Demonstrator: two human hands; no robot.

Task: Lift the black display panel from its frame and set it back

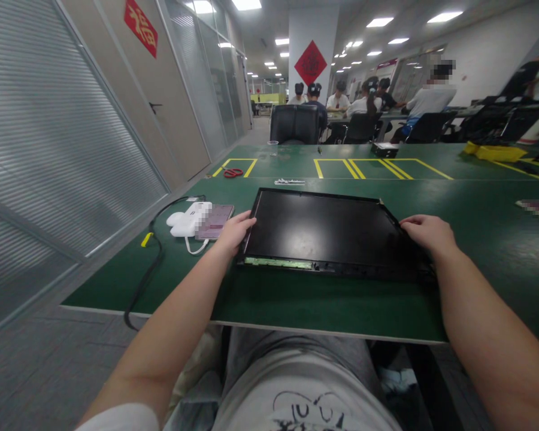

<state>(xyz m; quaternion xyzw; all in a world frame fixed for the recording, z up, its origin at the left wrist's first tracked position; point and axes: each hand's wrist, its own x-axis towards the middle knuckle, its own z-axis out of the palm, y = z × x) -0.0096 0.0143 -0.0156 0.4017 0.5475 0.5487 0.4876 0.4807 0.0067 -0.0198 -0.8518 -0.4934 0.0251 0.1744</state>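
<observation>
A black flat display panel point(326, 227) lies in front of me with its dark screen facing up. Along its near edge runs a green strip point(278, 263) that looks like a circuit board. My left hand point(239, 232) grips the panel's left edge, thumb on top and fingers partly hidden. On the opposite side, my right hand point(429, 235) has its fingers closed at the right edge of the panel. A phone point(220, 220) and a white device point(191, 219) with a short white cable sit just left of my left hand.
Red-handled scissors point(233, 173), a small white item point(290, 182) and a clear cup point(273, 147) stand farther back on the green table point(323, 308). A black cable point(149, 263) hangs over its left edge. Several people sit beyond a black chair point(295, 124).
</observation>
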